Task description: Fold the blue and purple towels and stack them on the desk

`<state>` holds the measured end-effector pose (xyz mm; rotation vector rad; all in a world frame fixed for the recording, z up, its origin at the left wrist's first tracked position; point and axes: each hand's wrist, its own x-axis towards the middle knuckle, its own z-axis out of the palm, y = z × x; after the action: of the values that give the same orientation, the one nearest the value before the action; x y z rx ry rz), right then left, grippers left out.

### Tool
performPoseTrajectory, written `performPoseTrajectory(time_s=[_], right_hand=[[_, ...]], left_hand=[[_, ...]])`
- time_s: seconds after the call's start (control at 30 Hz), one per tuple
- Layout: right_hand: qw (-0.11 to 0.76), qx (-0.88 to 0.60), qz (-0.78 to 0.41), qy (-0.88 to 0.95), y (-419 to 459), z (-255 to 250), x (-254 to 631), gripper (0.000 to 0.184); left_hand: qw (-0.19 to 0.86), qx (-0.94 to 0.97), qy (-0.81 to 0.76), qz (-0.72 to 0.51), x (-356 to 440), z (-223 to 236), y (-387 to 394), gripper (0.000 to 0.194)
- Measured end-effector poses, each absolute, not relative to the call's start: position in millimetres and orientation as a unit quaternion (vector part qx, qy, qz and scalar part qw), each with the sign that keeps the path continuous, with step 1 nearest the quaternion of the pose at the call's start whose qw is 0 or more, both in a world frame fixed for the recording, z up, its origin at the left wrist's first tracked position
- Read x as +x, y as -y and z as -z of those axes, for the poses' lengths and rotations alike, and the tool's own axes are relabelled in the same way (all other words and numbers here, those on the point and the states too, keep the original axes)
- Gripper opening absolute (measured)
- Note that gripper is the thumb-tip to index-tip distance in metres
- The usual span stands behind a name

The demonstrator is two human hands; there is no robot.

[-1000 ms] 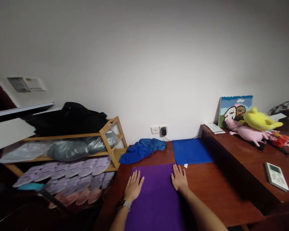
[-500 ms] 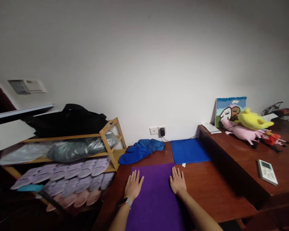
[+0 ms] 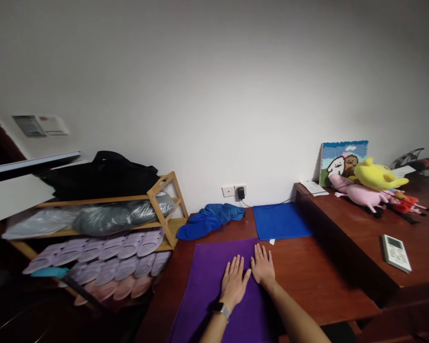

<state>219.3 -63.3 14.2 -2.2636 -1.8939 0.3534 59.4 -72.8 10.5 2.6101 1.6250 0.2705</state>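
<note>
A purple cloth (image 3: 207, 271) lies spread on the reddish-brown wooden table (image 3: 307, 276). On its middle rests my left hand (image 3: 234, 282), palm down with the fingers stretched, a watch on the wrist. My right hand (image 3: 262, 264) lies flat at the cloth's right edge, its fingers a little apart. The two hands are close together, the left thumb near the right hand. Beyond the cloth are a crumpled blue cloth (image 3: 209, 220) on the left and a flat blue cloth (image 3: 282, 221) with a small white tag on the right.
Left of the table stands a wooden rack (image 3: 169, 224) with slippers (image 3: 121, 247), plastic-wrapped things and a black bag (image 3: 103, 178). A black plug (image 3: 241, 193) sits in the wall socket. The raised right surface holds plush toys (image 3: 374, 176), a picture (image 3: 328, 152) and a white calculator-like device (image 3: 396, 253).
My left hand has slid right across the purple cloth, from its left edge to the middle, close to my right hand. My right hand has stayed almost in place.
</note>
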Motion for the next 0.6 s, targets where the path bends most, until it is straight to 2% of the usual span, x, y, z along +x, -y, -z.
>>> performPoseTrajectory(time_s=[0.17, 0.3, 0.6], right_hand=[[0.102, -0.760, -0.121, 0.631, 64, -12, 218, 0.066], [0.094, -0.763, -0.119, 0.628, 62, -11, 218, 0.066], [0.090, -0.761, -0.131, 0.630, 88, -14, 215, 0.065]], left_hand=[[-0.010, 0.772, -0.633, -0.066, -28, -7, 52, 0.080], [-0.027, 0.767, -0.638, -0.061, -77, -6, 47, 0.080], [-0.022, 0.761, -0.645, -0.065, -80, -7, 52, 0.080]])
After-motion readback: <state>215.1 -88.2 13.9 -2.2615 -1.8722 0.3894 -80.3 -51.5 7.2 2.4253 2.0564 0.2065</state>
